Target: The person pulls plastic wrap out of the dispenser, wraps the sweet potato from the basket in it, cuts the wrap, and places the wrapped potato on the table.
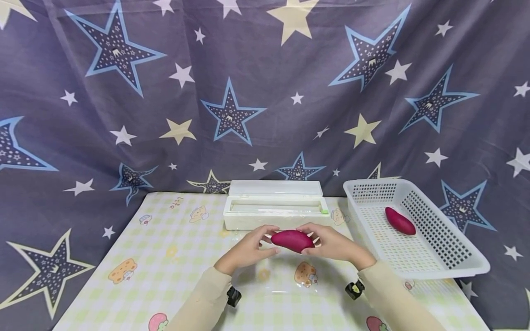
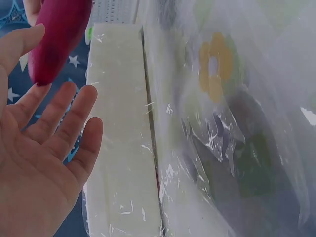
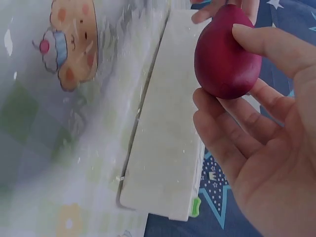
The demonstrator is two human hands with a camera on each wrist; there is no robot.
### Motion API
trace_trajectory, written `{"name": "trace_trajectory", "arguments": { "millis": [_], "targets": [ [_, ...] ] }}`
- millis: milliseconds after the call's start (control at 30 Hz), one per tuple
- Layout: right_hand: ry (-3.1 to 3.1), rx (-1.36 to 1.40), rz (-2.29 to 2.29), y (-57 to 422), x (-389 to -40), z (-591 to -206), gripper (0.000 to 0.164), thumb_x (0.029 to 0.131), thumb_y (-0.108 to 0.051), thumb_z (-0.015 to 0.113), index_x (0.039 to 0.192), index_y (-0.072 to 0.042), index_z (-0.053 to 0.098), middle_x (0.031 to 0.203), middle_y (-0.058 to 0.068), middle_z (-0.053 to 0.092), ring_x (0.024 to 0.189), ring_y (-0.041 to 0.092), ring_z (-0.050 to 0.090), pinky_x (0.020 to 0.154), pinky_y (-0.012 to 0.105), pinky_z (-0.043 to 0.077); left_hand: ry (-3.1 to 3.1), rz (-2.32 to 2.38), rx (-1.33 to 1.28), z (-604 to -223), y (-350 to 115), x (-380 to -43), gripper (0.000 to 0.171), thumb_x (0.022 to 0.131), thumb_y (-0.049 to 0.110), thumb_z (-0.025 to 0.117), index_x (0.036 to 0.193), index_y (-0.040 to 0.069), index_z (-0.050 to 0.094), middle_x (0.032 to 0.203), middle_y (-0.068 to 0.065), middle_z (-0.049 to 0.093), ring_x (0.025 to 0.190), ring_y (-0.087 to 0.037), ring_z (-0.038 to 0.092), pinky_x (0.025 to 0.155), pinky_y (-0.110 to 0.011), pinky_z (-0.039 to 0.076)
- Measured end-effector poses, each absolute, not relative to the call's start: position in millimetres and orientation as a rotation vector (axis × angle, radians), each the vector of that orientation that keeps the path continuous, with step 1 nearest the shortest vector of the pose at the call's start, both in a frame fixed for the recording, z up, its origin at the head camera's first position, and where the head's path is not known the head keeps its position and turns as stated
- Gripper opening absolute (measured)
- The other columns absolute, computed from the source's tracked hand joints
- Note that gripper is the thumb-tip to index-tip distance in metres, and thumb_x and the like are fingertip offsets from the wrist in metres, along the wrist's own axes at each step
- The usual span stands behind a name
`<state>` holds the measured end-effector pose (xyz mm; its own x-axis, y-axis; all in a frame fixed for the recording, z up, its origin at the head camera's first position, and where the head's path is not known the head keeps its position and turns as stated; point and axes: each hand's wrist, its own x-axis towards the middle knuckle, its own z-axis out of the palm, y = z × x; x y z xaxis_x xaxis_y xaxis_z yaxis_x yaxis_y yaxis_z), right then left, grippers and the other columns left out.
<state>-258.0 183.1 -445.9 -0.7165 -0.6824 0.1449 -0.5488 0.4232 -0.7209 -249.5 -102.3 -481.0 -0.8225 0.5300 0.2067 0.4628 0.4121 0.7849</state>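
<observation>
A purple-red sweet potato [image 1: 293, 241] is held level above the table between both hands. My left hand [image 1: 247, 248] pinches one end between thumb and fingertip, its other fingers spread loosely, as the left wrist view shows. At the opposite end my right hand [image 1: 333, 243] grips it, thumb on one side and fingers bent under the other in the right wrist view. Below, a sheet of clear plastic wrap [image 2: 217, 148] lies wrinkled and shiny over the tablecloth. It runs along the front of a white wrap dispenser [image 1: 273, 222], whose lid stands raised with a roll inside.
On the right stands a white perforated basket [image 1: 468, 266] with a second sweet potato [image 1: 400, 221] in it. The table wears a checked, cartoon-printed cloth [image 1: 165, 271]. A star-patterned curtain [image 1: 248, 69] hangs right behind the table.
</observation>
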Motion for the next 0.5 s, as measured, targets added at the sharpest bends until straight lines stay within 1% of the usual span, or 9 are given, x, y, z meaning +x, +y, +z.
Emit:
{"name": "trace_trajectory", "arguments": {
  "millis": [133, 233, 367, 500],
  "targets": [
    [2.466, -1.103, -1.160, 177, -257, -449, 0.048, 0.090, -0.019, 0.078, 0.132, -0.008, 0.057, 0.124, 0.006, 0.064, 0.101, 0.025, 0.065, 0.082, 0.038, 0.057, 2.560, 1.389, 0.943, -481, -101, -248, 0.051, 0.095, 0.032, 0.071, 0.139, 0.013, 0.054, 0.124, 0.002, 0.063, 0.107, -0.016, 0.060, 0.090, -0.052, 0.052],
    [2.447, -1.097, -1.169, 174, -255, -450, 0.049, 0.090, -0.020, 0.077, 0.133, -0.008, 0.057, 0.125, 0.007, 0.063, 0.102, 0.025, 0.065, 0.085, 0.038, 0.057, 2.555, 1.393, 0.962, -482, -102, -247, 0.045, 0.096, 0.032, 0.069, 0.137, 0.016, 0.057, 0.118, 0.005, 0.065, 0.104, -0.015, 0.060, 0.088, -0.053, 0.052],
    [2.450, -1.066, -1.193, 172, -253, -453, 0.050, 0.091, -0.021, 0.077, 0.134, -0.007, 0.056, 0.126, 0.010, 0.063, 0.103, 0.026, 0.065, 0.086, 0.039, 0.056, 2.566, 1.405, 0.958, -484, -105, -245, 0.043, 0.097, 0.033, 0.069, 0.137, 0.020, 0.057, 0.114, 0.009, 0.065, 0.101, -0.013, 0.060, 0.086, -0.049, 0.053],
    [2.463, -1.036, -1.199, 173, -251, -459, 0.051, 0.091, -0.019, 0.077, 0.135, -0.006, 0.055, 0.127, 0.012, 0.062, 0.100, 0.025, 0.066, 0.084, 0.037, 0.057, 2.573, 1.405, 0.962, -486, -109, -244, 0.044, 0.097, 0.032, 0.068, 0.137, 0.019, 0.057, 0.116, 0.009, 0.065, 0.100, -0.013, 0.060, 0.085, -0.044, 0.054]
  ]
}}
